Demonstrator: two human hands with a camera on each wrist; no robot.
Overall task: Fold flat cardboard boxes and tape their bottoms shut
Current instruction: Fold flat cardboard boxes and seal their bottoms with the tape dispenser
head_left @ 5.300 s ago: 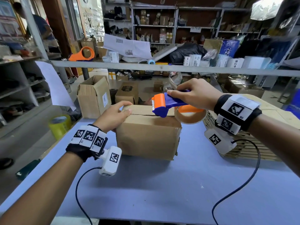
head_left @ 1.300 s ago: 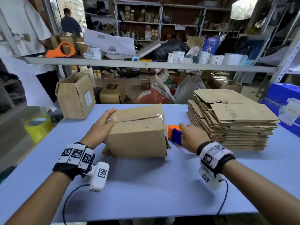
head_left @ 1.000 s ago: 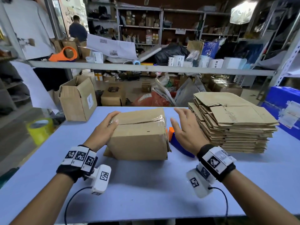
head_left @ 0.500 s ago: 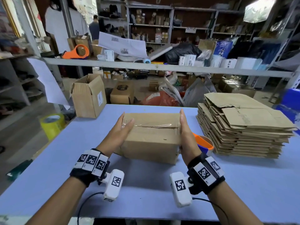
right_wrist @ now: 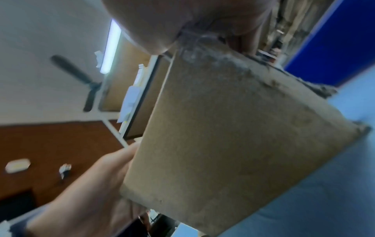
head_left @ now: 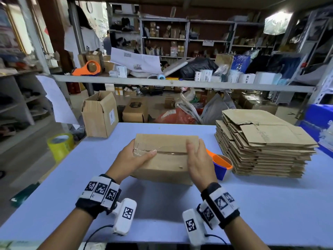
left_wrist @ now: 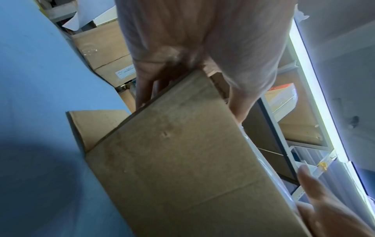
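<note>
Box [head_left: 166,157] taped along top seam, on blue counter [head_left: 252,204] centre; left hand [head_left: 134,159] grips its left end, right hand [head_left: 197,162] its right end. Tape dispenser [head_left: 220,166] just right, beside flat cardboard stack [head_left: 264,141].

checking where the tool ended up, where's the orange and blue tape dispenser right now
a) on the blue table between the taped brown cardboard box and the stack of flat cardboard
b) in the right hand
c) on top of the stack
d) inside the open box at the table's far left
a: the orange and blue tape dispenser lies on the blue table, between the taped brown cardboard box held by both hands and the stack of flat cardboard.
</note>
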